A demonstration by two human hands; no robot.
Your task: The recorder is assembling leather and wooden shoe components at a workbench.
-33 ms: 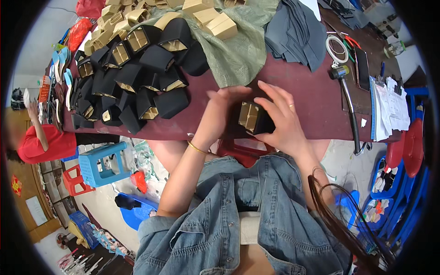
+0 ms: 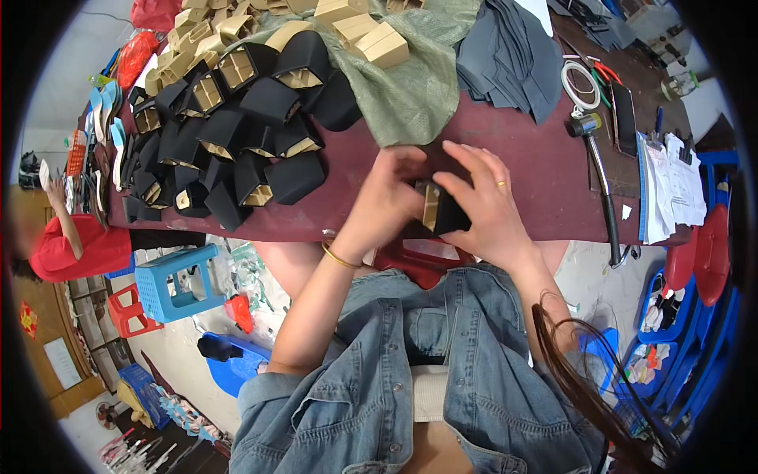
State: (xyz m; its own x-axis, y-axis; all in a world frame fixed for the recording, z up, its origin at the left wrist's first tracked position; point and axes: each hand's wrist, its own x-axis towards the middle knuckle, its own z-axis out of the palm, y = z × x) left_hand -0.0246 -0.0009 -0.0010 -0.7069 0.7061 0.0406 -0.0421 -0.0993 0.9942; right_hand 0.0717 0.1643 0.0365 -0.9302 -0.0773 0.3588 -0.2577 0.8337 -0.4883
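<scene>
The right hand [image 2: 491, 207] is clamped on a black-covered hollow block [image 2: 452, 215], its beige ribbed side facing left, at the counter's [image 2: 525, 186] near edge. The left hand [image 2: 395, 186] curls close by; whether it grips the block, I cannot tell. Leftward lie similar black-covered blocks [image 2: 268, 101]; beyond, a green woven sheet [image 2: 410, 99]; rightward, a hammer [image 2: 606, 193].

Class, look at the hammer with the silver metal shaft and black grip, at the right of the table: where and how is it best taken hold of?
Probably by the black grip, from the wearer's side, with the right hand. The heavy-looking head lies farther away, and the grip's end overhangs the maroon tabletop, leaving room to wrap underneath.
</scene>
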